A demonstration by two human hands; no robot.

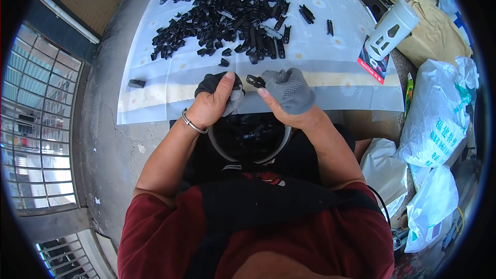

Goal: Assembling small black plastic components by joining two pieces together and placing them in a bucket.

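My left hand (214, 101) wears a partial dark glove with the thumb bare, and a bracelet sits at its wrist. My right hand (289, 91) wears a grey dotted glove, its thumb also bare. Between the fingertips of both hands I hold a small black plastic part (254, 80). Below my hands, in my lap, a round bowl (217, 144) holds several black parts. A large heap of black plastic parts (227, 13) lies on the pale flowered sheet (170, 80) ahead of my hands.
A lone black piece (136, 83) lies at the sheet's left edge. A white perforated cylinder (391, 29) and a small red-and-black pack (373, 62) sit at the right. White bags (439, 119) and tan sacks (434, 33) crowd the right side. A barred window (36, 124) is at left.
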